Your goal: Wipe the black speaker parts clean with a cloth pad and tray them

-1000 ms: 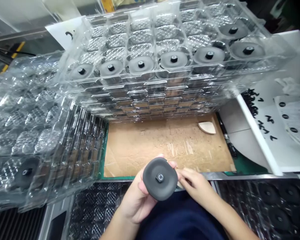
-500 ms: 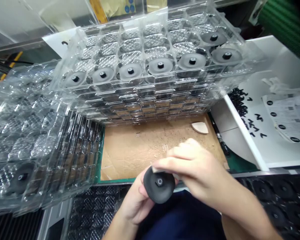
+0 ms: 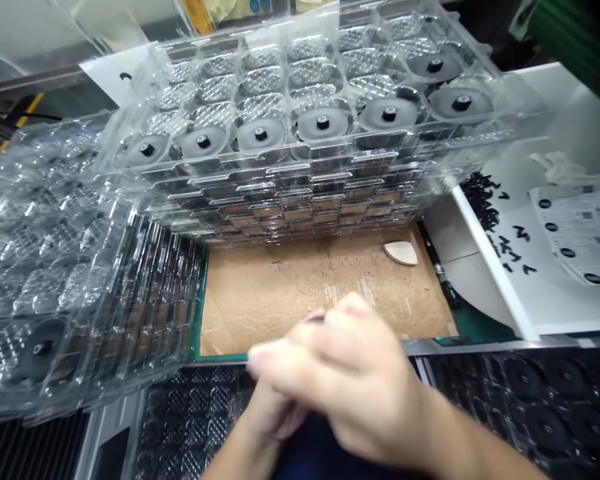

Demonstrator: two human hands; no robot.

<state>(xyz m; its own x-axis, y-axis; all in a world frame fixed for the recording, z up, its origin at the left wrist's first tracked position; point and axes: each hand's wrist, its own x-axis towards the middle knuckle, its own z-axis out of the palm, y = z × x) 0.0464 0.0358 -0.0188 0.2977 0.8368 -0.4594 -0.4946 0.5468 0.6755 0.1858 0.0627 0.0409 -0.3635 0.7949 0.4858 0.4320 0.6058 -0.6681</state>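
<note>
Low over the front edge of the bench, my two hands are together. My left hand is underneath, mostly covered, closed around a black round part with a centre hub. Only a dark sliver of that black round part shows between the hands. My right hand lies over it, blurred, its fingers curled; what they hold, if anything, is hidden. Just beyond is a cardboard sheet with a pale wedge-shaped piece on it.
Stacked clear plastic trays stand behind the cardboard, with black round parts in the top one. More clear trays lean at left. A white bin at right holds small black pieces. A black pen lies beside the cardboard.
My right hand has moved left and down over the black round part, which was in plain view before and is now almost wholly covered. The view has shifted slightly.
</note>
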